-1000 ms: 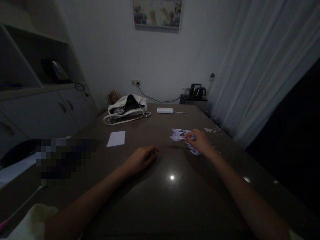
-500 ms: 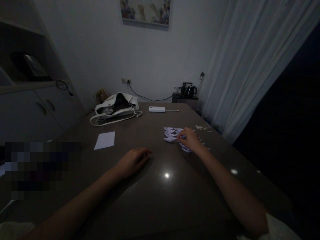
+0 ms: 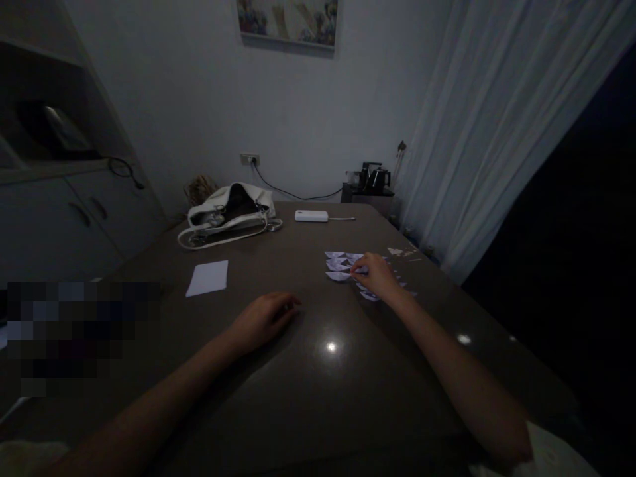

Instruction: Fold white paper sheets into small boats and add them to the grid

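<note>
White folded paper boats stand close together in rows on the right half of the dark table. My right hand (image 3: 375, 274) is over them, thumb and fingertips pinched on the right end of the front-left paper boat (image 3: 338, 276). Part of the group is hidden behind that hand, while other paper boats (image 3: 368, 296) show just below it. My left hand (image 3: 265, 321) rests on the tabletop to the left of the rows, fingers loosely bent and thumb apart, holding nothing.
A stack of white paper (image 3: 207, 277) lies at the left. Farther back are an open white handbag (image 3: 231, 215) and a white power bank (image 3: 311, 216) with a short cable. Paper scraps (image 3: 397, 252) lie near the right edge of the table (image 3: 318, 411).
</note>
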{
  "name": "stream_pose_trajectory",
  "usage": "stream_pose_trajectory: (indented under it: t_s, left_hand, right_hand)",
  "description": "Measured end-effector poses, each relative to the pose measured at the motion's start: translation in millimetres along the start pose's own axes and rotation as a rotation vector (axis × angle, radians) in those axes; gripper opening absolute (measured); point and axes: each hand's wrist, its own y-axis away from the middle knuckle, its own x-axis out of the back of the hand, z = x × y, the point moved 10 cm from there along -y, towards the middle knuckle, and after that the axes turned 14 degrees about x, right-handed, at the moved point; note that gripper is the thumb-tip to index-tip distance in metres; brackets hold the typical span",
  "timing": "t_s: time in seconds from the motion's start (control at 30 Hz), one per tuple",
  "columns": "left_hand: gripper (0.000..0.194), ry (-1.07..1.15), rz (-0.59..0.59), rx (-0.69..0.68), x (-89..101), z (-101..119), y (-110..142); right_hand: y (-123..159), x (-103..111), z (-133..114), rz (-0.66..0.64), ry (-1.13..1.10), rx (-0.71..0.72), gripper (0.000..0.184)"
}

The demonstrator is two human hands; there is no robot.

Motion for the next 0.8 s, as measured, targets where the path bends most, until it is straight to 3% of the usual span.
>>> stream_pose_trajectory:
  t_s: [0.3, 0.8]
  left_hand:
    - [0.025, 0.008, 0.001, -0.009, -0.3, -0.8, -0.2]
    - [0.024, 0.001, -0.003, -0.002, 0.5, 1.4, 0.1]
  right_hand:
    - [-3.2, -4.8, -25.7, -0.029, 0.002, 0.164, 0.005]
    - [-5.9, -8.2, -30.4, -0.071, 0.052, 0.163, 0.006]
